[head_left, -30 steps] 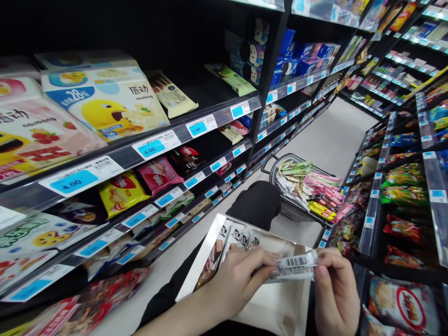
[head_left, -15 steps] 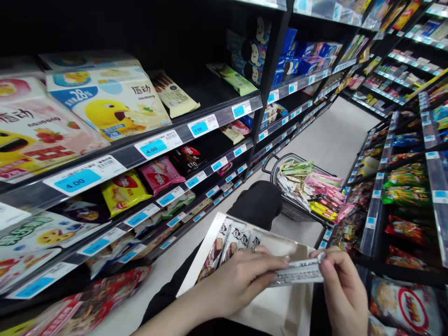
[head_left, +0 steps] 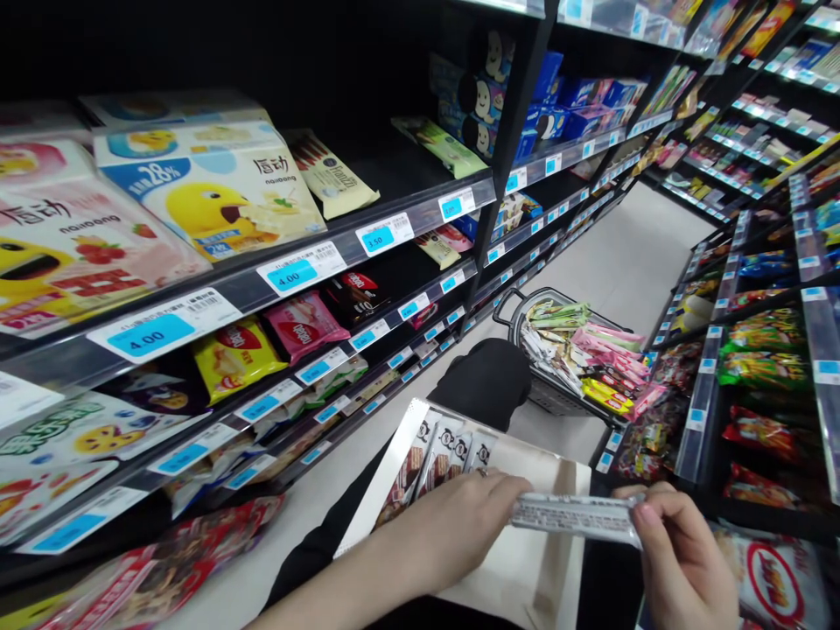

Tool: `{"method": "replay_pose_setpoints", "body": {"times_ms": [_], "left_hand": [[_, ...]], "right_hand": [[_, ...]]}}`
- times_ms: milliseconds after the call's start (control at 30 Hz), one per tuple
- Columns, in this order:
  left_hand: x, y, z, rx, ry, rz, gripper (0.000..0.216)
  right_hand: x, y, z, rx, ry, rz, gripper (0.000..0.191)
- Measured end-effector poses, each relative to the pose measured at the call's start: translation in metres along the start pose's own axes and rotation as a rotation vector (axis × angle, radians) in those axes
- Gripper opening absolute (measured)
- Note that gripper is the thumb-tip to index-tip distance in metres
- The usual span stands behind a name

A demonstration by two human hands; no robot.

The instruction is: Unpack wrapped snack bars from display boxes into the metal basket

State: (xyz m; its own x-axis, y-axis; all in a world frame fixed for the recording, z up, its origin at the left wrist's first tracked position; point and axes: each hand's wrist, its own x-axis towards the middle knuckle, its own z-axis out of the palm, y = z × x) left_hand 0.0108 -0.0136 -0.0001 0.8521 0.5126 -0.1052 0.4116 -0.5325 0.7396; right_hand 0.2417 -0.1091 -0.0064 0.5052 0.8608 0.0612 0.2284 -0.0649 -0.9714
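My left hand [head_left: 459, 516] and my right hand [head_left: 682, 560] together hold a small white snack packet [head_left: 574, 514] by its two ends, level above an open cardboard box [head_left: 525, 569] on my lap. The left fingers pinch its left end, the right fingers grip its right end. Several more packets with panda pictures [head_left: 446, 451] stand in the box's far left corner. The box lies across my black-trousered knee [head_left: 486, 381].
A wire basket [head_left: 518, 324] full of pink, green and yellow snack packs stands on the aisle floor ahead. Left shelves carry boxes, bags and blue price tags [head_left: 289, 273]. Right shelves [head_left: 754, 367] hold bagged snacks close to my right hand.
Both hands have shifted right and slightly down with the packet, which now lies flatter and more stretched out. The right hand has slid toward the frame's lower right corner.
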Motion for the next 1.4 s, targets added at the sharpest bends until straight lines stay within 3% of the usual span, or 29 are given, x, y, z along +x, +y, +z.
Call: {"method": "replay_pose_setpoints", "body": {"times_ms": [67,167,233,367,467,567,667,867,967,1067,1167,1400], "left_hand": [[0.002,-0.003,0.003,0.022,0.042,0.04,0.052],[0.002,-0.006,0.002,-0.129,0.075,0.136,0.05],[0.0,-0.006,-0.001,-0.324,0.07,0.13,0.04],[-0.002,-0.004,-0.006,-0.845,0.057,-0.069,0.026],[-0.001,-0.004,-0.007,-1.111,0.119,-0.025,0.018],[-0.001,-0.006,-0.008,-1.114,0.215,0.141,0.017],[-0.002,-0.007,-0.01,-1.006,0.339,0.219,0.029],[-0.004,-0.008,-0.006,-0.473,0.723,0.292,0.019],[-0.004,-0.009,-0.002,-0.326,0.783,0.223,0.019],[-0.005,-0.011,0.0,-0.226,0.786,0.12,0.022],[-0.005,-0.011,-0.001,-0.261,0.745,-0.002,0.031],[-0.005,-0.011,0.001,-0.783,0.607,-0.241,0.04]], "right_hand": [[0.0,-0.001,-0.001,0.008,0.023,0.006,0.024],[0.0,0.001,-0.001,0.081,0.054,0.092,0.025],[0.001,0.004,-0.001,0.177,0.041,0.192,0.025],[0.004,0.007,-0.004,0.389,-0.025,0.394,0.026],[0.008,0.004,-0.008,0.456,-0.075,0.519,0.026],[0.011,0.002,-0.009,0.498,-0.068,0.601,0.029],[0.011,0.001,-0.005,0.544,-0.035,0.644,0.03],[0.002,-0.001,-0.002,0.514,-0.02,0.583,0.027],[-0.003,0.0,-0.006,0.421,0.048,0.439,0.037],[-0.008,0.001,-0.007,0.164,0.064,0.275,0.03],[-0.012,-0.004,-0.003,-0.108,0.05,0.185,0.037],[-0.018,-0.028,0.013,-0.232,0.112,0.11,0.047]]}}
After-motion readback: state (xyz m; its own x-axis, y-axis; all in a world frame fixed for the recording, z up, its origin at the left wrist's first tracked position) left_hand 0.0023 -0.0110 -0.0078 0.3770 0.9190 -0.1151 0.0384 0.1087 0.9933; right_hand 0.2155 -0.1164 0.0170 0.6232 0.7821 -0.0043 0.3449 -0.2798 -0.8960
